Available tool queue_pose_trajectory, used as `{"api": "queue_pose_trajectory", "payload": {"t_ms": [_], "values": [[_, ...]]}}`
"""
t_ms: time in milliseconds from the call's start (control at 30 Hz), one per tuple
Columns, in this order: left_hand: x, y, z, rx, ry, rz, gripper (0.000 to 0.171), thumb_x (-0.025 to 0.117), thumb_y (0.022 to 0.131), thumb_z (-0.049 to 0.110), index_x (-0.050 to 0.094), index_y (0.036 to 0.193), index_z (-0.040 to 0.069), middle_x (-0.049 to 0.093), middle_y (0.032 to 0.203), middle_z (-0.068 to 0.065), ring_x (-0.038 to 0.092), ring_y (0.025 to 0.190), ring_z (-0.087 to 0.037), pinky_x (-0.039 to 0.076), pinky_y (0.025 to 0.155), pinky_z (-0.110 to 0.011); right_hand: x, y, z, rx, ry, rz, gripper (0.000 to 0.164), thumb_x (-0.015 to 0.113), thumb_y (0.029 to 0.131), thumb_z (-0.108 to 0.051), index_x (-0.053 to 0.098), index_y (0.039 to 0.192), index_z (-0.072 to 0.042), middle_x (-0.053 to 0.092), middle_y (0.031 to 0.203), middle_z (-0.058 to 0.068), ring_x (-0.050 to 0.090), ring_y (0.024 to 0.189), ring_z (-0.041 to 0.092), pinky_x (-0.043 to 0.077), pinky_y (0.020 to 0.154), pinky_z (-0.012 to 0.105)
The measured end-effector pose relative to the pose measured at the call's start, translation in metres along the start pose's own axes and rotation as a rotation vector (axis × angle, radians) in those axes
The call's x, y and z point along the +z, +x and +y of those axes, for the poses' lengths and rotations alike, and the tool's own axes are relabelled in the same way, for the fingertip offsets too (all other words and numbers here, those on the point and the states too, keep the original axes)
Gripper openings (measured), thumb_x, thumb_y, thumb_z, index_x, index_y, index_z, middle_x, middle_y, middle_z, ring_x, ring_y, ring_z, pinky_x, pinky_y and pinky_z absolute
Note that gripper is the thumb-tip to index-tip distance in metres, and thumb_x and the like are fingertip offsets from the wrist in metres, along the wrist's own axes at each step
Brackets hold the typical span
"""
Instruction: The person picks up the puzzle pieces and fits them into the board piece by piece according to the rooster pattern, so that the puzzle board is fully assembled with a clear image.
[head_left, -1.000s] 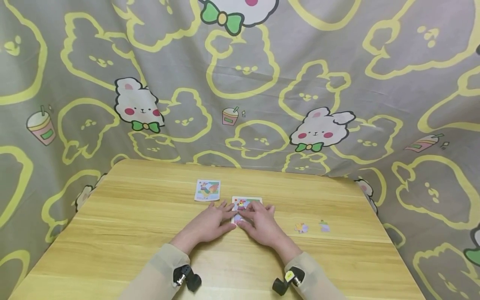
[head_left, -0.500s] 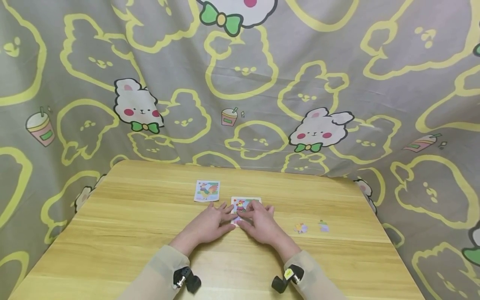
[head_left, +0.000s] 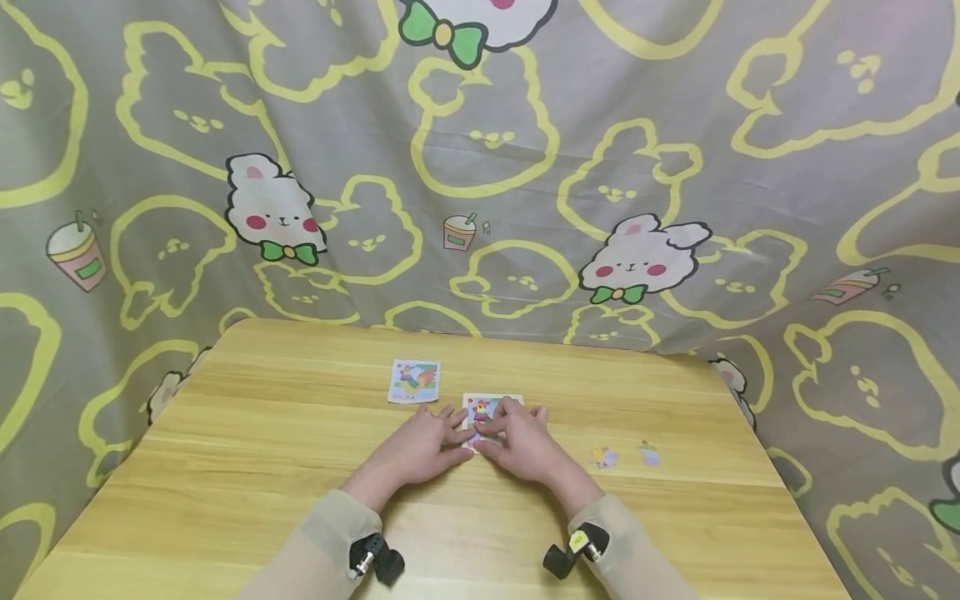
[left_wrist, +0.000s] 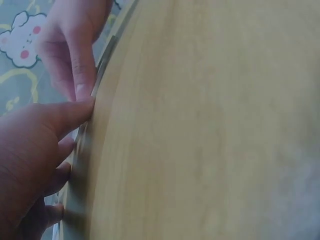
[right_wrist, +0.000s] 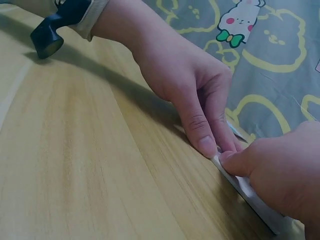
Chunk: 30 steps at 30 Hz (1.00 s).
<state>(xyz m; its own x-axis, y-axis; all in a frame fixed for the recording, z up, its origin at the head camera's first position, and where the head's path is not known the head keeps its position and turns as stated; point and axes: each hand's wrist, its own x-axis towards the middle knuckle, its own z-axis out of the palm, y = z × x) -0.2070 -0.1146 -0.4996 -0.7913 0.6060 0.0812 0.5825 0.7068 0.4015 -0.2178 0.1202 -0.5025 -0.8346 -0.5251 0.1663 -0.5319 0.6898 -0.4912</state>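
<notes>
A small jigsaw puzzle (head_left: 481, 410) with a white border and a colourful rooster picture lies flat at the table's middle. My left hand (head_left: 422, 446) rests at its left side, fingers spread and their tips on the board's edge. From the right, my right hand (head_left: 521, 443) bends over the puzzle, index finger and thumb low on its face; whether a piece sits between them is hidden. In the right wrist view, the thumbs meet near the board's front edge (right_wrist: 250, 196). Loose puzzle pieces, a yellow and lilac group (head_left: 602, 456) and a green and lilac one (head_left: 649, 453), lie to the right.
A square card (head_left: 415, 381) with a rooster picture lies behind and left of the puzzle. The wooden table (head_left: 300, 375) stretches around both hands. A grey curtain (head_left: 517, 200) with cartoon rabbits hangs behind the table and along its sides.
Both hands stay at the puzzle, with only tiny shifts of the right fingers. The card and the loose pieces lie where they were.
</notes>
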Motion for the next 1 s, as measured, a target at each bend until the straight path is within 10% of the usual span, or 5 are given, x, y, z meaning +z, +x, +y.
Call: {"api": "queue_pose_trajectory", "payload": {"t_ms": [400,1000], "values": [[-0.005,0.001,0.003,-0.007,0.005,-0.025,0.042,0.067,0.105,0.040,0.073,0.138,0.015,0.052,0.155,-0.015,0.042,0.147,-0.047,0.025,0.119,-0.069,-0.017,-0.021,0.016,-0.111,-0.011,0.039,0.042,0.079,0.097,-0.029,0.074,0.136,-0.013,0.060,0.122,0.000,0.058,0.113,0.017,0.025,0.096,0.052],[-0.001,0.000,0.006,-0.001,0.106,-0.022,0.041,0.064,0.106,0.042,0.073,0.138,0.018,0.054,0.155,-0.012,0.046,0.145,-0.043,0.032,0.117,-0.068,-0.067,-0.079,0.060,-0.019,0.045,0.057,0.037,0.081,0.095,-0.020,0.075,0.129,-0.008,0.059,0.124,-0.002,0.062,0.102,0.025,0.022,0.090,0.046]]}}
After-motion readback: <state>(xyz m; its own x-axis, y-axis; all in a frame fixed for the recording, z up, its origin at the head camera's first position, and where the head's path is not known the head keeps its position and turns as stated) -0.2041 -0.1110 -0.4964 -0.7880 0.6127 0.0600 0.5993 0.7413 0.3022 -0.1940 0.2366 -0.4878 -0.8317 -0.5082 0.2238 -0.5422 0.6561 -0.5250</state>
